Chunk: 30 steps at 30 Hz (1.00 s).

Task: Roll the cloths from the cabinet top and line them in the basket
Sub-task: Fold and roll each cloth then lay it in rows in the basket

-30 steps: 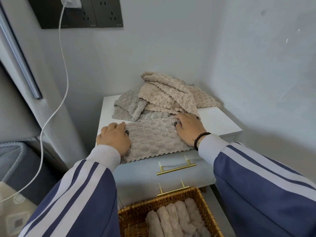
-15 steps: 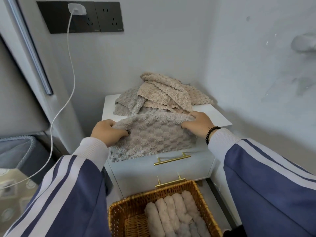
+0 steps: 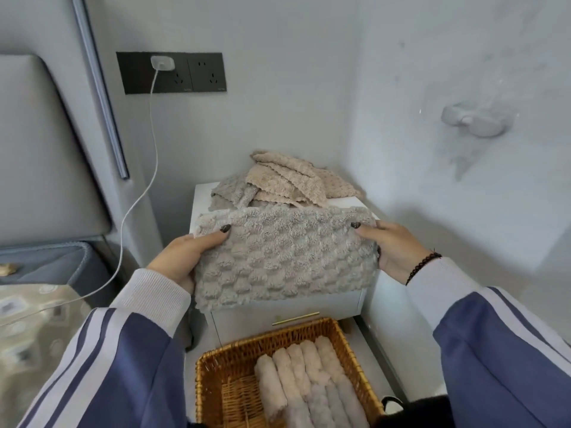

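My left hand (image 3: pixel 182 257) and my right hand (image 3: pixel 394 251) each pinch one end of a grey cloth (image 3: pixel 284 257) (thumbs in front), holding it above the basket (image 3: pixel 216 381), in front of the cabinet (image 3: pixel 355 205).

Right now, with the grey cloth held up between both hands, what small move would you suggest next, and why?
Probably lay it back on the cabinet top and start rolling. The grey cloth hangs flat, unrolled, pinched by the left hand and right hand, while the basket below holds only rolled cloths.
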{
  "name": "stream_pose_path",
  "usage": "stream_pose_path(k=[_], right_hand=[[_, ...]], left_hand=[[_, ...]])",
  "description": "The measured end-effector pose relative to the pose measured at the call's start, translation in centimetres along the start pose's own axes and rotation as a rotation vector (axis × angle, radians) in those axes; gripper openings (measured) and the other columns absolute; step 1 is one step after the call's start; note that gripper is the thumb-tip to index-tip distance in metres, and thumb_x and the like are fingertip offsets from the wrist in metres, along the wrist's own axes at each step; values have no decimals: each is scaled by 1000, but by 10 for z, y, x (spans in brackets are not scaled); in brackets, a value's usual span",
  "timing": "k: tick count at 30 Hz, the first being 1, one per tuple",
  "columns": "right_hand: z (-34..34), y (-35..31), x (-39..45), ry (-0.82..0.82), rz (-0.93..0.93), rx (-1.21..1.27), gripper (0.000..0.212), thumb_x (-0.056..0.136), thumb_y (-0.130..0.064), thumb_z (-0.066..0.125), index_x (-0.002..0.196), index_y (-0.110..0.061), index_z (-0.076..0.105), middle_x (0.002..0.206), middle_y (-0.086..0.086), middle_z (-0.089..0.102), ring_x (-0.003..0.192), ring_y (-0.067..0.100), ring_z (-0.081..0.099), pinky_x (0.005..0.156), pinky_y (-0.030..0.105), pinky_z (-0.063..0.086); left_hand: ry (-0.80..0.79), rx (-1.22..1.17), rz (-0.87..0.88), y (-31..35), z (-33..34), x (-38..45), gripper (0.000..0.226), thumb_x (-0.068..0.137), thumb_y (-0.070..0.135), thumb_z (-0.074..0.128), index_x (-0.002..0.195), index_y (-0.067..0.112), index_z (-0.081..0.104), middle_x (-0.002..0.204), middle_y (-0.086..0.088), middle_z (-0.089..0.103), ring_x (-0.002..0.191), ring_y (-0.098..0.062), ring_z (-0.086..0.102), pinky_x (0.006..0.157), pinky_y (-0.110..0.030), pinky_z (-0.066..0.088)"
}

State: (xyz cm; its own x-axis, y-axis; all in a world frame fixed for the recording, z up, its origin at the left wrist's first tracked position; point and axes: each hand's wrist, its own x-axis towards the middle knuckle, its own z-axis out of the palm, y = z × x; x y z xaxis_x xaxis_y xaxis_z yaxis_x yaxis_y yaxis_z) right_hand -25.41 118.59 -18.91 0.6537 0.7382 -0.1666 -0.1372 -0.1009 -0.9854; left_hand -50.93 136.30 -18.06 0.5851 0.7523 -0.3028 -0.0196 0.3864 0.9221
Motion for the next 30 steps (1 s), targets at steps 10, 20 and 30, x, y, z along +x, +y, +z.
stream_pose_path(k=[10, 20, 30], right_hand=[[9, 9, -26, 138, -221, -478, 11, 99, -23, 44, 103, -13, 41, 60, 1, 38, 33, 5, 29, 32, 16, 23], [50, 13, -28, 173, -368, -461, 12, 93, -24, 55, 103, -26, 50, 85, -7, 51, 60, 11, 46, 40, 8, 34], [82, 36, -57, 118, -469, -482, 14, 85, -16, 63, 85, -30, 59, 84, -17, 58, 64, -1, 51, 59, 4, 38]], left_hand=[[136, 88, 16, -24, 8, -33, 26, 97, 18, 53, 112, 0, 63, 102, -22, 71, 92, -36, 69, 79, -44, 56], [228, -48, 33, -47, 23, -33, 26, 97, 24, 54, 117, 8, 62, 99, -12, 74, 92, -30, 71, 84, -45, 55], [68, 3, 2, -53, 79, -26, 31, 101, 27, 45, 115, 6, 65, 107, -13, 72, 102, -28, 67, 96, -45, 50]])
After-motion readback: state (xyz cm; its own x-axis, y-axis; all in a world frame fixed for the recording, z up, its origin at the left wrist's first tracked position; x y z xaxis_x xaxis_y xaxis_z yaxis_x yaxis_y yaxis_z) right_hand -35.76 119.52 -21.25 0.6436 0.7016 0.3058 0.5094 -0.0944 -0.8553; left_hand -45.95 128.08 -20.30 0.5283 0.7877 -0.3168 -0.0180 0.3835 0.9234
